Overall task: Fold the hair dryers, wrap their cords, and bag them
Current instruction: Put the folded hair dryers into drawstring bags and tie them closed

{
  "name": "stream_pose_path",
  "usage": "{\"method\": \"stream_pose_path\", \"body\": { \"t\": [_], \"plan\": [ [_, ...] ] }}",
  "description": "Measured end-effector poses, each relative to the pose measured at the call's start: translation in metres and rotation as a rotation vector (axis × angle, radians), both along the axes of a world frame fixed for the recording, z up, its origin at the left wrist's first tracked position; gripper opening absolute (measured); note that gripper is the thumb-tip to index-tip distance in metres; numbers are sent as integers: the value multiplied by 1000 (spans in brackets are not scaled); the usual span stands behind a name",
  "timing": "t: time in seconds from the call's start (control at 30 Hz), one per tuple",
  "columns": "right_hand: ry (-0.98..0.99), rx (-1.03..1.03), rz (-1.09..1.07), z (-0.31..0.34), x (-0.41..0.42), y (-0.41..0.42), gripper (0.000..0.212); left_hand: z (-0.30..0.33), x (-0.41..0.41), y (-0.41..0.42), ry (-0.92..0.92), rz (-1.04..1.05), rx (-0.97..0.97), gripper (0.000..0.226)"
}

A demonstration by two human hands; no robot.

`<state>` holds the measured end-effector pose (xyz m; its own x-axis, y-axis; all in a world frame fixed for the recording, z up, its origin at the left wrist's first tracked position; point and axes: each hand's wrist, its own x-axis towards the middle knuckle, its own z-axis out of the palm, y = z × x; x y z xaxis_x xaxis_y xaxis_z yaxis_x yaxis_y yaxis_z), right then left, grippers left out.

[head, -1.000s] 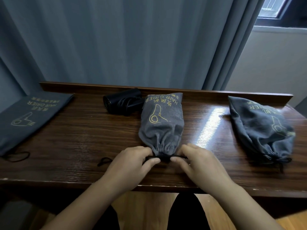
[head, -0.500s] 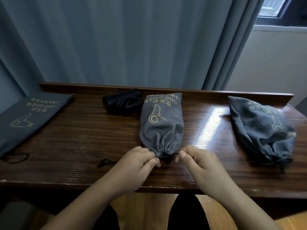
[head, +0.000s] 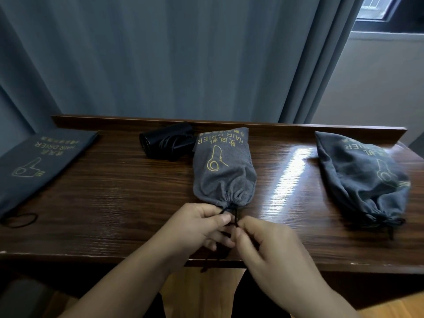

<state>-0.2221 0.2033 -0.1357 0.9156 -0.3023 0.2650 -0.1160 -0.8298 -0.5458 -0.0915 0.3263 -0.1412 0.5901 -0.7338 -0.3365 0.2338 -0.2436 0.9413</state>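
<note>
— Pinching the black drawstring [head: 230,213], both of them: left hand [head: 197,228] and right hand [head: 267,243], fingertips almost touching.

— And the bag?

— Middle bag [head: 223,171] lies just beyond the knuckles, neck gathered tight. Bare hair dryer [head: 167,141] farther back, left of it. Tied bag [head: 362,177] well right of the right hand, flat bag [head: 39,157] far left.

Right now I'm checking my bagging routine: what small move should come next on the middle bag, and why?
Probably tie the drawstring into a knot. The middle bag is already cinched, its mouth gathered tight, and the left hand and right hand each pinch a strand just in front of it. The bag on the right already shows a tied closure, so the same finish seems due.
</note>
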Motion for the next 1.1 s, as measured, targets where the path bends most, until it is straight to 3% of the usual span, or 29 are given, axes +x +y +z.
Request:
{"method": "stream_pose_path", "body": {
  "t": [0.1,0.2,0.4,0.47,0.57,0.67,0.73,0.9,1.0,1.1],
  "plan": [
    [-49,-329,-23,-10,-2,13,22,-2,-7,-3,206,47,-59,18],
    [-62,-450,-31,-25,2,20,24,-1,-12,-5,329,74,-89,18],
    [-76,-393,-113,-14,-6,9,39,-5,-12,-4,414,114,-192,15],
    [-128,-187,-188,-8,-4,-3,32,-6,-13,-4,425,123,-202,18],
    [-82,489,-92,-18,7,-14,22,-6,-14,-5,384,110,-171,19],
    [-31,732,39,-31,15,-9,41,-6,-15,-5,340,115,-165,20],
    [-41,713,52,-36,17,-4,46,-7,-14,-4,291,119,-165,21],
    [-20,701,25,-39,18,-5,27,-13,-10,2,94,147,-118,23],
    [44,455,23,-34,12,-11,8,-16,-9,5,-17,166,-81,23],
    [10,248,-45,-25,5,-15,14,-15,-11,6,-127,217,-48,22]
  ]
}}
